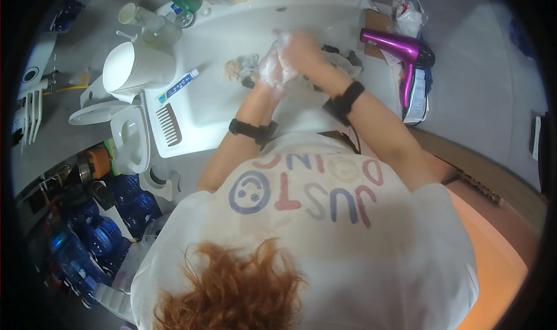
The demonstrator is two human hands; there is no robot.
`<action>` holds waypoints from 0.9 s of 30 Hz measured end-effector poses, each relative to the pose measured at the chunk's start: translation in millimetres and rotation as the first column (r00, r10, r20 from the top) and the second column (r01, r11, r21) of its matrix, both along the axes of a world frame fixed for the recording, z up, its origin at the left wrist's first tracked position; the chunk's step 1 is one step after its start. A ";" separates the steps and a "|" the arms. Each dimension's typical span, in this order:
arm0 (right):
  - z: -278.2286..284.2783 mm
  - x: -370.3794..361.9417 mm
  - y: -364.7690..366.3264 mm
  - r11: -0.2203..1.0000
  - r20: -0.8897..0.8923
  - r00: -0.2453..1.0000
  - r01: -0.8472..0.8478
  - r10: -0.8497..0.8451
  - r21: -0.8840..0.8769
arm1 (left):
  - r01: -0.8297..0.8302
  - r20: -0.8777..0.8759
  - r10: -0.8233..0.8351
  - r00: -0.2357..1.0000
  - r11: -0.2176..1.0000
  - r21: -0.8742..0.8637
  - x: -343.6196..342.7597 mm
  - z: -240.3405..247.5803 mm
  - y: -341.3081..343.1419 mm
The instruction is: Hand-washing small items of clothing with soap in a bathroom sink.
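Note:
Over the white sink (220, 104), my two hands are pressed together, thick with white lather. My left hand (275, 66) looks closed around a foamy white mass; whether that is cloth or only suds, I cannot make out. Blurred by motion, my right hand (304, 53) lies against it, its fingers not readable. Black bands circle both wrists. Below and beside the hands, crumpled wet cloth pieces lie in the basin: a pale beige and grey one (242, 68) to the left, and dark and whitish ones (348, 63) to the right.
On the sink's left edge are a toothpaste tube (177, 86), a brown comb (168, 125) and a white tub (125, 69), with cups behind. A purple hair dryer (400, 49) rests at the right. A toilet (130, 134) and blue water bottles (104, 237) stand lower left.

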State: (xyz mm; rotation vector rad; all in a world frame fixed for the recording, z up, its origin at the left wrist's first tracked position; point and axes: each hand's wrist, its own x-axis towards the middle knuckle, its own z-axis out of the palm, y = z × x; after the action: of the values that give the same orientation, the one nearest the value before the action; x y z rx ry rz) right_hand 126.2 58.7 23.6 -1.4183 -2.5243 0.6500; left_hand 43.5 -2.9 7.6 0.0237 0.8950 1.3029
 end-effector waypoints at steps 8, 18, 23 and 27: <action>13.9 -8.3 -10.8 0.998 0.047 0.999 0.022 -0.019 -0.061 | 0.019 0.164 -0.013 0.986 0.999 -0.035 -8.0 -4.7 5.4; -30.5 15.6 18.6 0.917 -0.188 0.943 0.198 -0.275 -0.347 | 0.097 -0.031 -0.098 0.995 0.995 -0.030 1.8 12.0 9.5; -6.2 -17.1 -32.5 0.960 0.020 0.985 -0.172 0.172 0.222 | 0.086 -0.083 -0.063 0.995 0.946 0.312 -15.0 -20.0 -3.8; -77.4 41.6 41.3 0.995 -0.129 0.988 0.089 -0.081 0.055 | 0.135 0.033 -0.133 0.990 0.989 -0.054 -3.8 20.0 6.6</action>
State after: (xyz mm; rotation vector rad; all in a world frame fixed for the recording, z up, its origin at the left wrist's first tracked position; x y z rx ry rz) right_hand 167.8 100.0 -53.8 -1.4088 -2.3532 0.6215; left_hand 39.6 3.7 27.6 0.0206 0.8893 1.1498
